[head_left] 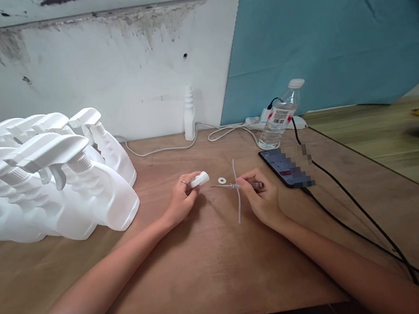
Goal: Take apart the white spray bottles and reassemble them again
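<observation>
Left hand: fingers are closing around a white cylindrical part, thumb on the near side, with the part's wide end protruding beyond the fingertips toward the right. Right hand: thumb and fingers are pinching a slim screwdriver near the front of its dark handle; the shaft is extending leftward, its tip pointing toward the gap just beside the white part and appearing clear of it. Neither set of fingers is standing open.

Between the hands, a flat white washer is lying on the counter, just beyond the screwdriver shaft. A thin white tube is running front to back beside the right fingertips, crossing the line of the screwdriver; contact cannot be told.

Surroundings: white spray bottles are standing in rows at left; a phone is lying beyond the right hand, near a clear bottle.
</observation>
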